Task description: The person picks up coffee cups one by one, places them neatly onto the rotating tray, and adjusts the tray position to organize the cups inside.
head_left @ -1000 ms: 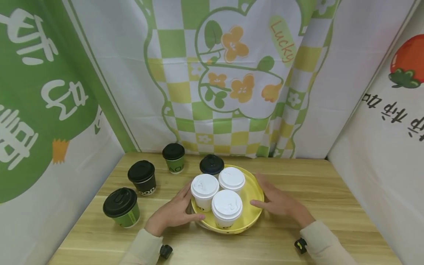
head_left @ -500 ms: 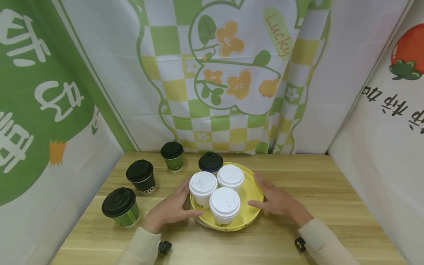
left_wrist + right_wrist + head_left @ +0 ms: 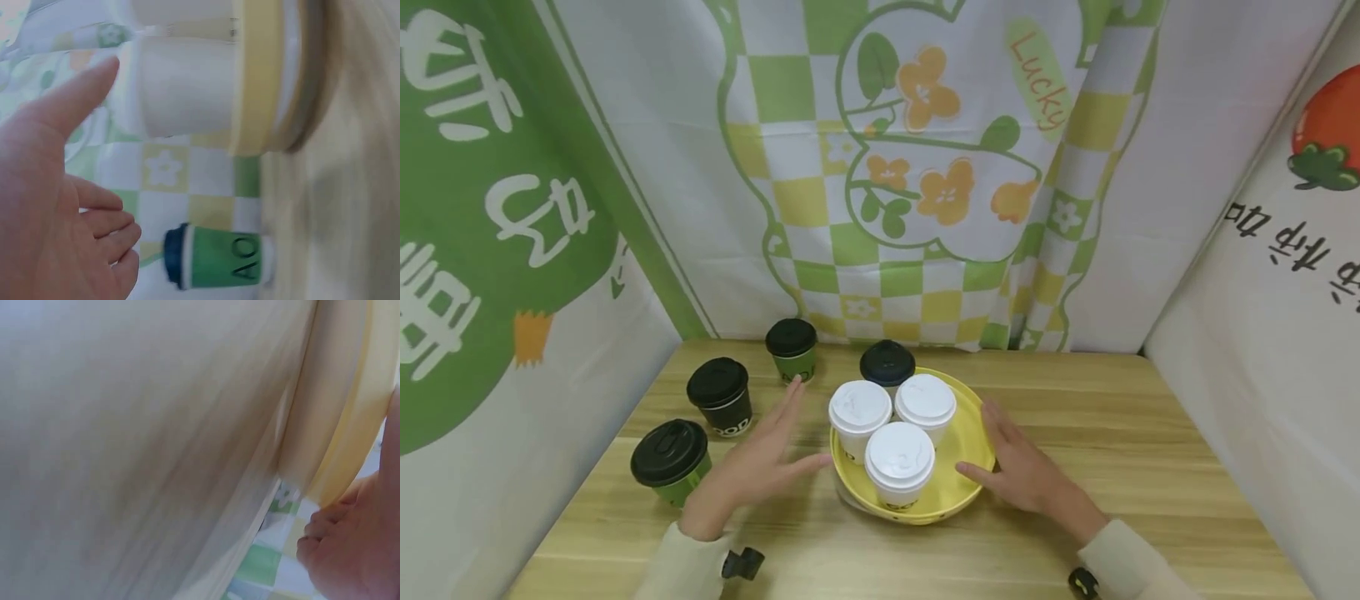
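Note:
Three white-lidded paper cups [image 3: 900, 462] stand on a round yellow tray [image 3: 966, 483]. A dark-lidded cup [image 3: 887, 364] stands at the tray's back, mostly hidden. My left hand [image 3: 748, 467] is off the tray to its left, thumb and fingers spread and holding nothing. In the left wrist view, the left hand [image 3: 69, 169] is apart from the cups. My right hand [image 3: 1030, 467] rests at the tray's right side, thumb over the rim and fingers along the outside. In the right wrist view, the right hand [image 3: 350, 550] touches the yellow rim [image 3: 356, 437].
Left of the tray stand a green cup [image 3: 793, 346] at the back, a black cup [image 3: 721, 396] and a nearer green cup [image 3: 673, 462], all with black lids. A wooden table [image 3: 1150, 467] lies beneath. Printed cloth [image 3: 917, 292] hangs behind it.
My left hand has let go of the tray and moved left. The tray has turned slightly clockwise with its cups. My right hand stays at the right rim.

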Demonstrator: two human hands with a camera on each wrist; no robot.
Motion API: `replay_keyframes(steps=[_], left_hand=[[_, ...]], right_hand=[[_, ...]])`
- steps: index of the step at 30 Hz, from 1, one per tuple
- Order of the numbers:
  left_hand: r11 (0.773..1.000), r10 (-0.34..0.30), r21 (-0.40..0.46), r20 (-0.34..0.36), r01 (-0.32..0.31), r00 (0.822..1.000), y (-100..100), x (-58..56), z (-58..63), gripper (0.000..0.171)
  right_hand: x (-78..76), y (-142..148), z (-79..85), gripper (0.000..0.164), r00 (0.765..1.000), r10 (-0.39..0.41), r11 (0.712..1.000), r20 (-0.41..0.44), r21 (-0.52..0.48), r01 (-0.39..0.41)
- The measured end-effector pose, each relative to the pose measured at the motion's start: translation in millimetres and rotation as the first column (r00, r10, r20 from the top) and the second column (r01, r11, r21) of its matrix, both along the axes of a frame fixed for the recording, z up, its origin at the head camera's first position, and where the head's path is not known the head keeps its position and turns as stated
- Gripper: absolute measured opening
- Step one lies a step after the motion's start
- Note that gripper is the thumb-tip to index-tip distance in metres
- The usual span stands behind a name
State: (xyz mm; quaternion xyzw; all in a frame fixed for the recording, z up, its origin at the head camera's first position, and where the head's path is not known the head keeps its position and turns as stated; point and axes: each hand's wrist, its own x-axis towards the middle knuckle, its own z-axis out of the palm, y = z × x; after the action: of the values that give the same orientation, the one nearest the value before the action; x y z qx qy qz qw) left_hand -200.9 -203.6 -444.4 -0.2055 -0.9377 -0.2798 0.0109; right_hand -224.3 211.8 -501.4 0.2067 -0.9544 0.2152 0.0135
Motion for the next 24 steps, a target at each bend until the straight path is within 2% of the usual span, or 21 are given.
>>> replay_keyframes(steps=[6, 10, 13, 16, 18, 22, 24], left_hand=[[0.995, 0.102, 0.01, -0.056, -0.102, 0.993, -25, 19.8, 23.7, 0.118], [0.984, 0.181, 0.02, -0.07, -0.18, 0.981, -47, 36.1, 38.5, 0.124], [0.971, 0.239, 0.048, -0.071, -0.236, 0.969, -66, 46.8, 44.8, 0.128], [0.951, 0.302, 0.093, -0.07, -0.295, 0.951, -86, 56.1, 44.4, 0.133], [0.933, 0.346, 0.129, -0.074, -0.335, 0.935, -102, 62.4, 39.9, 0.137], [0.901, 0.411, 0.176, -0.05, -0.397, 0.91, -132, 72.5, 24.2, 0.139], [0.892, 0.418, 0.199, -0.021, -0.406, 0.908, -146, 74.9, 13.6, 0.138]], right_hand=[[14.0, -12, 2.0, 0.112, 0.998, -0.066, 0.998, 0.014, -0.013, 0.066], [22.6, -20, 0.8, 0.11, 0.994, -0.104, 0.995, -0.042, -0.003, 0.104], [29.3, -26, -0.1, 0.109, 0.986, -0.136, 0.991, -0.093, -0.005, 0.136], [35.5, -32, 0.5, 0.106, 0.979, -0.168, 0.986, -0.117, -0.016, 0.167], [39.7, -37, 2.5, 0.106, 0.976, -0.189, 0.982, -0.105, -0.011, 0.188], [47.0, -43, 10.5, 0.11, 0.975, -0.219, 0.975, -0.043, 0.014, 0.22], [48.7, -43, 15.9, 0.112, 0.973, -0.231, 0.972, -0.017, 0.029, 0.231]])
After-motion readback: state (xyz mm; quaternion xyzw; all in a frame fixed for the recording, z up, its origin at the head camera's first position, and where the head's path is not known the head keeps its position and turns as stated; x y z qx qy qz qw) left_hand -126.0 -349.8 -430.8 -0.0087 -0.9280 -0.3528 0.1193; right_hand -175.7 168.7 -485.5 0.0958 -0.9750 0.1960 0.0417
